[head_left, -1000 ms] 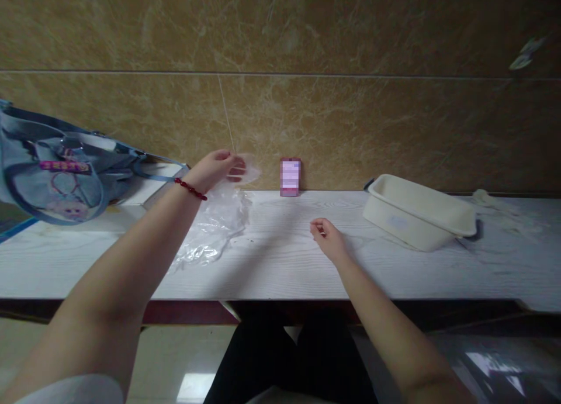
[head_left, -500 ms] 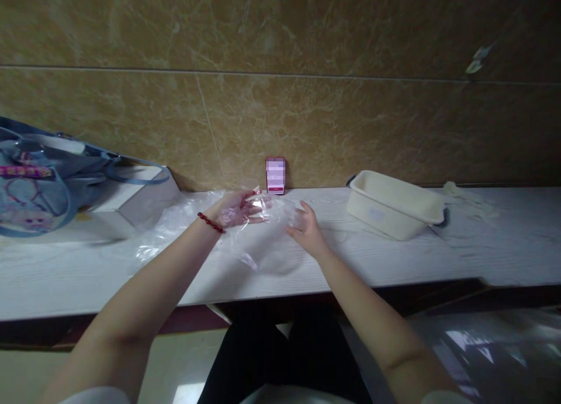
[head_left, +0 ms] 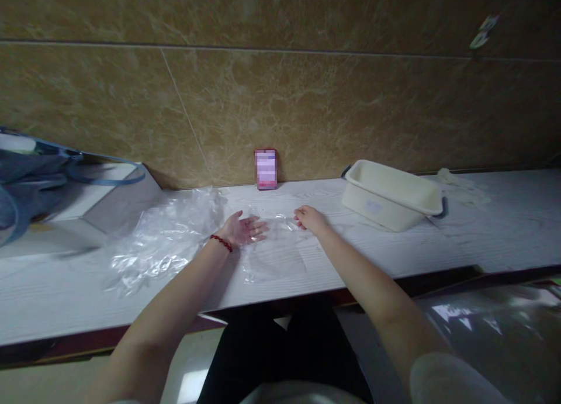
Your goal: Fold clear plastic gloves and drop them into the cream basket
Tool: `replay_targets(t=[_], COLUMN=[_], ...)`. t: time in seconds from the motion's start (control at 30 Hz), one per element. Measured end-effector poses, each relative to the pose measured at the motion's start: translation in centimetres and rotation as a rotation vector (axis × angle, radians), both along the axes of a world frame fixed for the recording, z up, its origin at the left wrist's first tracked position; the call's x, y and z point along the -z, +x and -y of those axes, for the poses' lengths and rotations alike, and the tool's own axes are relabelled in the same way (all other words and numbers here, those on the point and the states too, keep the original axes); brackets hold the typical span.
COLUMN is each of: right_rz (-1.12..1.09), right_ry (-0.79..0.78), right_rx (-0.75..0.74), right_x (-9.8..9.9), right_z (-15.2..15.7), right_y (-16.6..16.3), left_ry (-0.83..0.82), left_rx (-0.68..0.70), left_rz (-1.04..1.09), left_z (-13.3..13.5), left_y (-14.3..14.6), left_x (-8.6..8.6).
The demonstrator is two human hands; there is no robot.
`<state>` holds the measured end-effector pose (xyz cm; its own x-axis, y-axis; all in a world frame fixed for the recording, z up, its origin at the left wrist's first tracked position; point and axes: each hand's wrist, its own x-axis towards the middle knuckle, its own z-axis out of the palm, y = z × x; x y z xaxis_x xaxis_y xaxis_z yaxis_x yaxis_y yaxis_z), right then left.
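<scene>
A clear plastic bag [head_left: 274,259] lies spread on the white wood-grain counter in front of me. My left hand [head_left: 246,228], with a red bead bracelet on its wrist, is palm up with its fingers spread at the bag's upper left edge. My right hand [head_left: 308,218] is closed in a pinch at the bag's upper right corner. Left of my left hand, a crumpled pile of clear plastic bags [head_left: 169,234] rests on the counter.
A phone [head_left: 266,170] leans upright against the tiled wall. To the right stands a cream plastic bin [head_left: 390,196], with a pale glove-like cloth [head_left: 463,187] beyond it. At the left are a white box [head_left: 111,199] and a blue bag [head_left: 30,185].
The plastic bag, raised and bunched between my hands before, now lies flat on the counter. My right hand's fingers have closed from a spread pose. The view has shifted slightly.
</scene>
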<state>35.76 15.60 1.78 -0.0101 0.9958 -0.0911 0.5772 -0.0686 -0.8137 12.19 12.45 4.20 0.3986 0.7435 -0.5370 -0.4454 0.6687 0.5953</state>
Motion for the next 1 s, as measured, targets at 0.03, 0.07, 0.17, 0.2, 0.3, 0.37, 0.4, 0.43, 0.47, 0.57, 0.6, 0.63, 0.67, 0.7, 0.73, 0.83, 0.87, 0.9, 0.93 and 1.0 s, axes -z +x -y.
replay_targets(t=[0.03,0.07,0.17,0.2,0.3,0.37,0.4,0.43,0.47,0.57,0.6,0.63,0.67,0.7,0.73,0.83,0.87,0.9,0.93,1.0], right_rz=[0.022,0.048,0.16,0.202,0.33,0.404,0.431,0.45,0.458,0.424,0.398,0.373,0.35,0.332,0.318,0.305,0.306,0.31,0.32,0.358], right_ry=[0.027,0.064,0.188,0.201,0.183,0.202,0.226,0.249,0.268,0.279,0.265,0.253,0.246,0.249,0.263,0.322,0.324,0.315,0.298,0.269], right_rx=[-0.013,-0.041,-0.197,-0.246,-0.299,-0.293,-0.285,-0.273,-0.262,-0.244,-0.258,-0.278,-0.3,-0.319,-0.332,-0.329,-0.319,-0.309,-0.313,-0.396], right_x=[0.1,0.1,-0.2,-0.4,-0.9,-1.2,-1.3,-1.2,-1.1,-0.4,-0.1,0.1,0.2,0.3,0.2,-0.4,-0.6,-0.8,-1.0,-1.3], right_z=[-0.3,-0.5,-0.2,0.1,1.1,1.5,1.4,1.3,1.0,-0.2,-0.7,-1.1,-1.4,-1.7,-1.9,-2.4,-2.5,-2.6,-2.7,-2.7], right_y=[0.2,0.4,0.7,0.6,0.0,-0.8,-1.2,-1.6,-1.9,-2.4,-2.5,-2.4,-2.3,-2.1,-1.9,-1.2,-1.0,-0.8,-0.6,-0.3], left_ry=[0.041,0.09,0.311,0.406,0.777,1.054,1.153,1.215,1.257,1.353,1.372,1.39,1.4,1.409,1.416,1.45,1.466,1.482,1.496,1.516], left_rx=[-0.035,-0.092,-0.266,-0.293,-0.271,-0.168,-0.04,0.11,0.232,0.42,0.449,0.466,0.474,0.481,0.489,0.531,0.545,0.556,0.562,0.557], left_rz=[-0.035,-0.112,-0.552,-0.741,-1.274,-1.504,-1.551,-1.571,-1.589,-1.655,-1.665,-1.67,-1.673,-1.672,-1.669,-1.664,-1.663,-1.663,-1.663,-1.664], left_z=[0.1,0.1,0.2,0.4,1.6,3.3,4.4,5.6,6.9,10.3,11.1,11.6,11.9,12.0,11.9,11.5,11.4,11.4,11.4,11.4], left_y=[-0.2,-0.4,-1.0,-1.1,-0.8,0.3,1.1,2.1,3.0,5.4,5.9,6.1,6.1,6.0,5.8,5.0,4.7,4.6,4.5,4.4], left_x=[0.0,-0.1,-0.9,-1.2,-2.1,-2.1,-1.8,-1.3,-0.7,1.4,1.9,2.4,2.7,2.8,2.9,2.9,3.0,3.0,3.1,3.3])
